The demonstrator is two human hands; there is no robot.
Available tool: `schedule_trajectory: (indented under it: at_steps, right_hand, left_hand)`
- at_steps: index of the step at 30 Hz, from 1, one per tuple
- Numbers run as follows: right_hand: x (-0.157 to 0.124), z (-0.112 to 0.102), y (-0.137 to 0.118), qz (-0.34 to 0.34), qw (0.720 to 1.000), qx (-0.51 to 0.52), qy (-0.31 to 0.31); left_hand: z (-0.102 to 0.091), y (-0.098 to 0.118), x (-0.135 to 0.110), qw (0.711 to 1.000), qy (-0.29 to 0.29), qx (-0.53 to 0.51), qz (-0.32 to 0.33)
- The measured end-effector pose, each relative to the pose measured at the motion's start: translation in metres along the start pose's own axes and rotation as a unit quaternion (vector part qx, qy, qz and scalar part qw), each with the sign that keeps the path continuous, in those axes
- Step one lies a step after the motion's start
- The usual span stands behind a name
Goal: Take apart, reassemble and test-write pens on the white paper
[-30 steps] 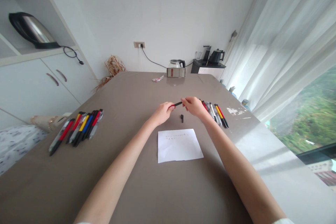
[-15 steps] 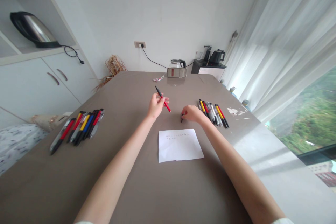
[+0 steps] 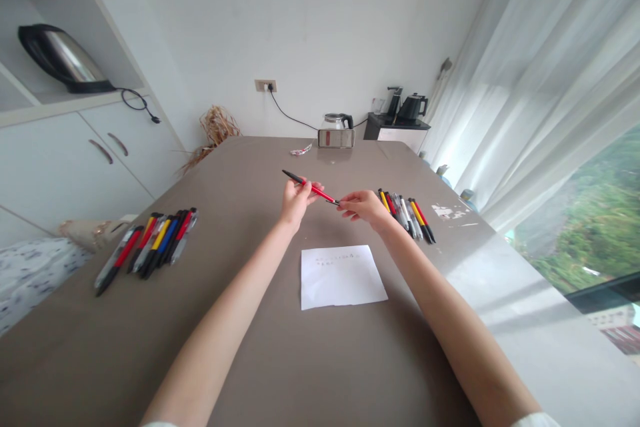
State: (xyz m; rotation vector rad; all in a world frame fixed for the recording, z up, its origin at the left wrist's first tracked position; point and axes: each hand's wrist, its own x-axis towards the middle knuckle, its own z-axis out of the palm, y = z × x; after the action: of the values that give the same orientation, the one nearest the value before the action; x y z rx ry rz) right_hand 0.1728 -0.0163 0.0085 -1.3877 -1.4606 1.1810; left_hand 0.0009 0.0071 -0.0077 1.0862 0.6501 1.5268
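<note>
Above the middle of the table, my left hand (image 3: 296, 204) is closed around a red and black pen (image 3: 321, 193), its black end pointing up to the left. The pen's red end reaches toward my right hand (image 3: 367, 205), whose fingers pinch a small black pen piece (image 3: 335, 201) at that end. Whether the piece is joined to the pen or only touching it, I cannot tell. Below both hands lies a white sheet of paper (image 3: 344, 283) with faint handwriting near its top.
A row of several pens (image 3: 407, 215) lies just right of my right hand. Another group of pens (image 3: 160, 240) is on the left of the brown table (image 3: 250, 353). A metal-fronted box (image 3: 336, 139) and a crumpled wrapper (image 3: 301, 150) are at the far edge.
My right hand has lifted the small black piece from near the tabletop to the pen's red end. My left hand has tilted the pen flatter, toward the right hand.
</note>
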Motion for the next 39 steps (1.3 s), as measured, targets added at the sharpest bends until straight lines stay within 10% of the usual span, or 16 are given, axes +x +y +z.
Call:
schedule_trajectory:
  at_steps: [39]
  right_hand:
    - [-0.003,-0.012,-0.009,0.097,0.964,0.238,-0.069]
  left_hand:
    - [0.011,0.012,-0.011,0.997,-0.074,-0.007,0.013]
